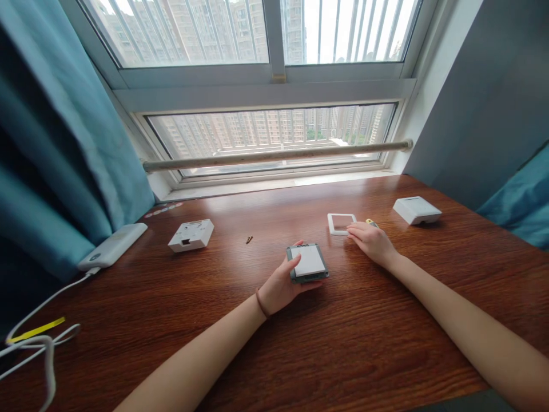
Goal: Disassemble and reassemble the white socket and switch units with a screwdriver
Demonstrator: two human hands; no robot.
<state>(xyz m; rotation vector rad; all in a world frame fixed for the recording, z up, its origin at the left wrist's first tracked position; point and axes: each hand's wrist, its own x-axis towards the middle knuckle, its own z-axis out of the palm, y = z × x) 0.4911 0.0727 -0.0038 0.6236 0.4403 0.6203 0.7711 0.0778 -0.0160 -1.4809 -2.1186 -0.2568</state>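
My left hand (285, 283) is closed around a square wall-switch-like module (310, 261) with a white face and a dark grey rim, held just above the table with the thumb on its face. Farther right, my right hand (371, 241) has its fingers pressed together at the lower right corner of a thin white square frame (330, 224). The frame lies on the table, and its opening shows the wood. A yellow-tipped object (371, 222) lies just beyond the right hand, mostly hidden by it. Small brass-coloured screws (249, 240) lie left of the module.
A white box with a socket (191, 236) sits at left, another white box (417, 210) at right. A white power bank (114, 247) with a cable (50, 306) and a yellow strip (38, 330) are at far left. The window sill (274, 184) borders the wooden table (343, 343).
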